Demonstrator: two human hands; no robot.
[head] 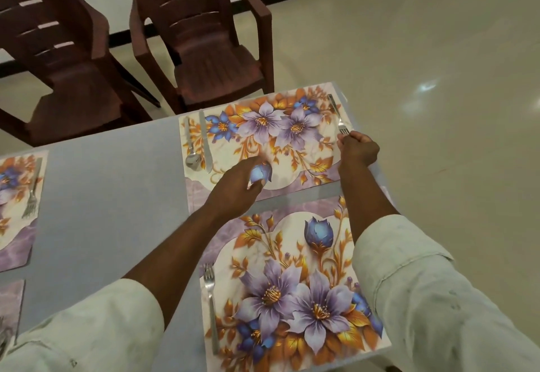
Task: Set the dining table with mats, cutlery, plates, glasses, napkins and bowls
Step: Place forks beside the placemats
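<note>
Two floral mats lie on the grey table, a far mat and a near mat. On the far mat's left side rest a spoon and a knife. A fork lies along its right edge. My right hand is curled, its fingertips pinching the tine end of that fork. Palm down with fingers apart, my left hand hovers over the far mat's near edge and holds nothing. A second fork lies on the near mat's left side.
At the left, a third mat carries a fork, and a fourth mat shows at the bottom left. Two brown plastic chairs stand beyond the table. The table's right edge runs just past the mats.
</note>
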